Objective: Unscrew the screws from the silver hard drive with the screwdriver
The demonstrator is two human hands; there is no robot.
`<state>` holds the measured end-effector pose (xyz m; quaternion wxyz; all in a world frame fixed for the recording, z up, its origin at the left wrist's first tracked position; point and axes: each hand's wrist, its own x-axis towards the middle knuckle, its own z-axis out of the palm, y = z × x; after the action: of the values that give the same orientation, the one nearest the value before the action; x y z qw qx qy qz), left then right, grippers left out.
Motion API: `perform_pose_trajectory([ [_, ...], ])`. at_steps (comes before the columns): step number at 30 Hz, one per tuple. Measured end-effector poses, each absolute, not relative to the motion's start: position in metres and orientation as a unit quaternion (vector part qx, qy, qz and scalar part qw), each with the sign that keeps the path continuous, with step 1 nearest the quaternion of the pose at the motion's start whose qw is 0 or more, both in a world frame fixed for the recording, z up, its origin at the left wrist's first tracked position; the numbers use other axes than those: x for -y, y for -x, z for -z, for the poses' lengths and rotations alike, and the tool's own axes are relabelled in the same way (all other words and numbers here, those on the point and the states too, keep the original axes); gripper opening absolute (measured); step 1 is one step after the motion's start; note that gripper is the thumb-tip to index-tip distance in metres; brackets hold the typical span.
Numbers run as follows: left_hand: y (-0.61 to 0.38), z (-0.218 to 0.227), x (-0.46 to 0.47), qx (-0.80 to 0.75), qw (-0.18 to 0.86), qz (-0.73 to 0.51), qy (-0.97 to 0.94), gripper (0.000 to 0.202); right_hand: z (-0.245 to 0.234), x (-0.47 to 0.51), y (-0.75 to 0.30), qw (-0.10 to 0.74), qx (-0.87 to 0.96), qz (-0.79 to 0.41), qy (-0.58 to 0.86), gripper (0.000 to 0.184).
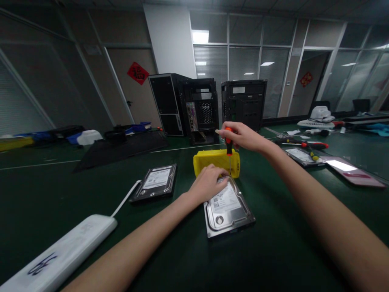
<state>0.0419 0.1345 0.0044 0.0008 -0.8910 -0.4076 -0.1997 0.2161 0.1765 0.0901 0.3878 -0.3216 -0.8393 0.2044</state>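
Note:
A silver hard drive (226, 202) with a white label lies on the green table in front of me. My left hand (209, 182) presses on its far left part, fingers bent over it near the far edge. In my right hand (238, 136) is a screwdriver (229, 147) with a red and black handle, held upright. Its thin shaft points down to the drive's far edge, close to my left fingertips; the tip's exact contact is too small to tell. Right behind the drive stands a yellow plastic bin (212, 159), partly hidden by my left hand.
Left of my hands lies a second hard drive (156, 181), beside a white power strip (60, 253). Black computer cases (170, 105) stand at the back. On the right are another hard drive (302, 156), red-handled pliers (314, 145) and a pink phone (349, 170).

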Motion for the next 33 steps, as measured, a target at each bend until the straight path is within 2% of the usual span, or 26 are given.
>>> perform_pose_trajectory([
  [5,-0.0408,-0.0028,-0.137,0.394,0.015,0.191,0.899,0.027,-0.0933,-0.1757,-0.2198,0.379,0.833,-0.235,0.328,0.037],
  [14,-0.0404,-0.0024,-0.1371,0.392,0.014,0.189,0.9,0.028,-0.0987,-0.1711,-0.2172,0.352,0.845,-0.307,0.26,0.028],
  [29,-0.0405,-0.0008,-0.1388,0.395,0.023,0.18,0.901,0.03,-0.09,-0.1775,-0.2149,0.397,0.842,-0.194,0.309,0.023],
  [33,-0.0401,-0.0009,-0.1389,0.388,0.026,0.18,0.903,0.03,-0.0911,-0.1745,-0.2166,0.393,0.841,-0.199,0.315,0.029],
])
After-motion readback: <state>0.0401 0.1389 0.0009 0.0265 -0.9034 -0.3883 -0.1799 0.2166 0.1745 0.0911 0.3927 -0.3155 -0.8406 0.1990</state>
